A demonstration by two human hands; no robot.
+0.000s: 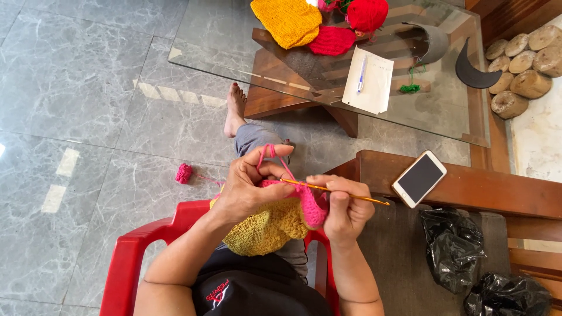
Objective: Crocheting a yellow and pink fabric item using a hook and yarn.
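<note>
Crochet piece [275, 225], yellow with pink edge, lies on our lap above red chair [126, 263]. We judge yellow body largely worked, pink band only begun along top edge. Left hand [249, 187]: fingers pinched on pink yarn [270, 153] and fabric, strand looped over forefinger. Right hand [345, 210]: fingers clamped on crochet hook [336, 191], tip in pink stitches. Small pink yarn ball [184, 173] on floor, much yarn apparently left. Phone [419, 178] on wooden armrest; glass desk [234, 41] ahead holds other knitted pieces.
</note>
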